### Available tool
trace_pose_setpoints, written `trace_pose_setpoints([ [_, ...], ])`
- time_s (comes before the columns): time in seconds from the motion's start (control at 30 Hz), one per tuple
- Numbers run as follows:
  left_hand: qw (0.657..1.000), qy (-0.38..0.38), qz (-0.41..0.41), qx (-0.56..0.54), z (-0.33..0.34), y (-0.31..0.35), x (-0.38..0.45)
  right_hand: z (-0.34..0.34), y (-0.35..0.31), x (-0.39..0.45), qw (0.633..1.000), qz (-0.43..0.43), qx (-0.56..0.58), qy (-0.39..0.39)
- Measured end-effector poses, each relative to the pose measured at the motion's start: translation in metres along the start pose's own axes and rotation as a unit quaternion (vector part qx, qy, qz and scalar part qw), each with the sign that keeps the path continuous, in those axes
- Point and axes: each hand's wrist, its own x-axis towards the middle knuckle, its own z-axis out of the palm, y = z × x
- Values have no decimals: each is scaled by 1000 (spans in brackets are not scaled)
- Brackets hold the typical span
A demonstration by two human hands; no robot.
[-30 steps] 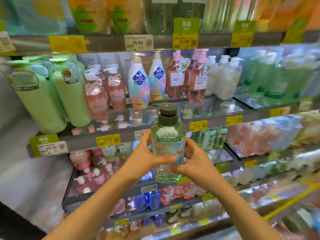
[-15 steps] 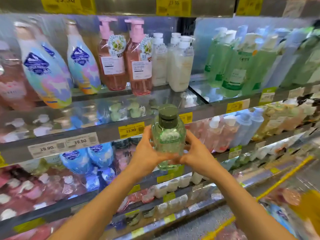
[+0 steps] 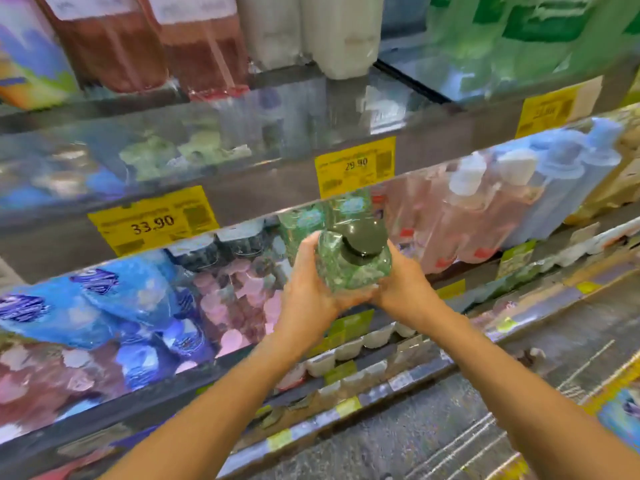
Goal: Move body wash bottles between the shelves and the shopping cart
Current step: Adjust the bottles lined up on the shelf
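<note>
With my left hand (image 3: 308, 289) and right hand (image 3: 403, 285) both clasping the clear green body wash bottle (image 3: 349, 261) in front of the crowded shelf (image 3: 270, 188), I judge its slick sides could slip and topple neighbouring bottles.

Grey metal store shelving (image 3: 270, 188) runs in tiers across the view, its glossy top surfaces mirroring what stands on them. Yellow price tags are clipped to the shelf edges, one reading 33.90 (image 3: 152, 223) and another 29.90 (image 3: 355, 166), with a third blurred tag (image 3: 554, 107) farther right. Smaller green and yellow labels (image 3: 349, 323) mark the lower shelf rails. A speckled grey floor (image 3: 433, 431) shows at the bottom right. The light is bright and even.
</note>
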Motion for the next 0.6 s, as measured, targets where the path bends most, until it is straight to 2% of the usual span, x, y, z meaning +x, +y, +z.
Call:
trace_pose_setpoints([
  [0.1,1000,-4,-15,2,7,-15,5,9,23,7,999,37,17,-10],
  [0.23,998,-12,-47,-30,17,-27,12,10,45,13,999,30,-13,-23],
  [0.47,997,-20,-73,-13,24,-45,15,-3,47,13,996,69,-37,-40],
  [0.6,994,-67,-88,9,25,-49,19,-12,43,15,992,111,-39,-45],
])
